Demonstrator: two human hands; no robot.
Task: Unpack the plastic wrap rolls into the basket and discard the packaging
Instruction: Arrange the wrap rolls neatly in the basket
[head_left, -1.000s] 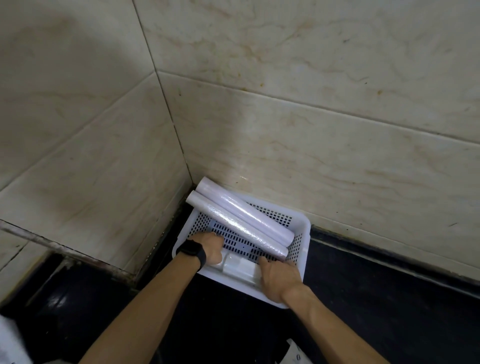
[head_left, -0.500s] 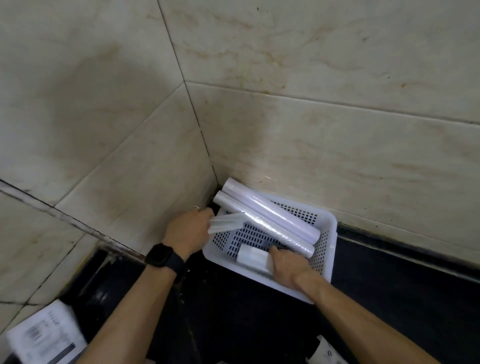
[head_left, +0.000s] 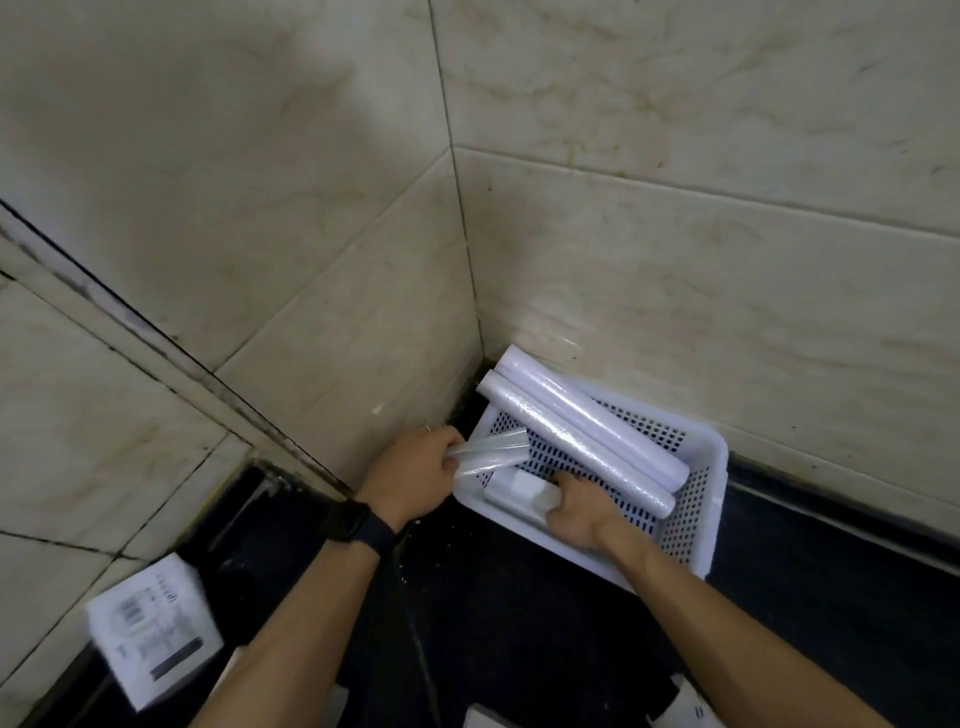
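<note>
A white perforated basket (head_left: 696, 540) sits in the corner of a dark counter against tiled walls. Two long plastic wrap rolls (head_left: 587, 431) lie diagonally across it, their upper ends resting on the far left rim. My right hand (head_left: 574, 512) presses a shorter white roll (head_left: 519, 491) down at the basket's near side. My left hand (head_left: 415, 475), with a black watch on the wrist, pinches a strip of clear plastic packaging (head_left: 488, 452) that stretches from the basket's left edge toward the short roll.
A white printed box or label sheet (head_left: 153, 631) lies at the lower left on the dark counter. More white packaging pieces (head_left: 685, 706) show at the bottom edge. Tiled walls close in the basket on the left and behind.
My left hand left the basket and drew the clear packaging off to the left. My right hand stayed on the short roll. The view swung right and down, bringing the printed box into sight.
</note>
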